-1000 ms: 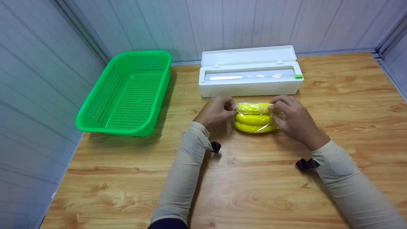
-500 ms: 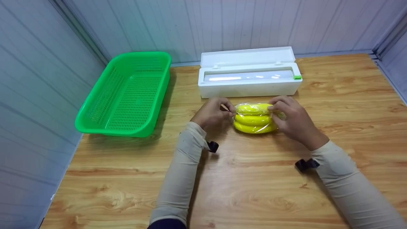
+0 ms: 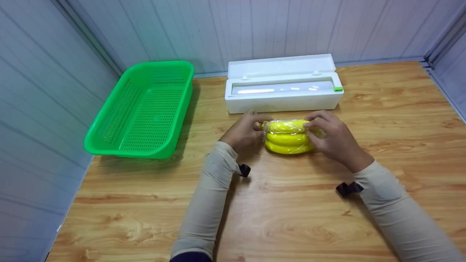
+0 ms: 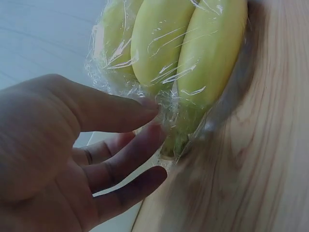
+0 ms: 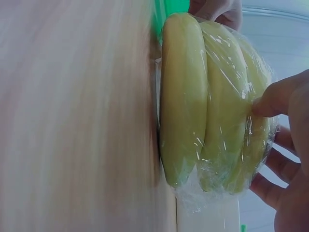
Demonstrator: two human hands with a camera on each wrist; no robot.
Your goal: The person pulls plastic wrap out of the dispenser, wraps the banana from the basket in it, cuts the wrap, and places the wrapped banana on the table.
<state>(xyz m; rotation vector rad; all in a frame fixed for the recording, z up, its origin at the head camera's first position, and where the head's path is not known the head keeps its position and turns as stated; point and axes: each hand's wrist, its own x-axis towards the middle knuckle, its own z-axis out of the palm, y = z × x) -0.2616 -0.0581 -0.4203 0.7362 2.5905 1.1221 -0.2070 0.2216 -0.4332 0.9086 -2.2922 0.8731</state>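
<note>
A bunch of yellow bananas (image 3: 287,138) in clear plastic wrap lies on the wooden table, with three fruits showing. At its stem end, my left hand (image 3: 243,131) has thumb and fingers bent about the stem; in the left wrist view the thumb tip and a fingertip meet at the crumpled wrap (image 4: 166,104). My right hand (image 3: 333,136) grips the other end. Seen from the right wrist, its thumb (image 5: 270,99) presses on the wrapped side and its other fingers curl behind the bunch, partly hidden.
Just behind the bananas stands a long white box (image 3: 284,103), lid raised, with a shiny film roll inside and a green piece at its right end. A green plastic basket (image 3: 174,140) stands at the left. Pale panel walls (image 3: 276,29) border the table (image 3: 291,214).
My left hand's fingers have shifted slightly and now reach round the stem end, which shows between thumb and forefinger. The right hand keeps its grip. The whole view has drifted a little.
</note>
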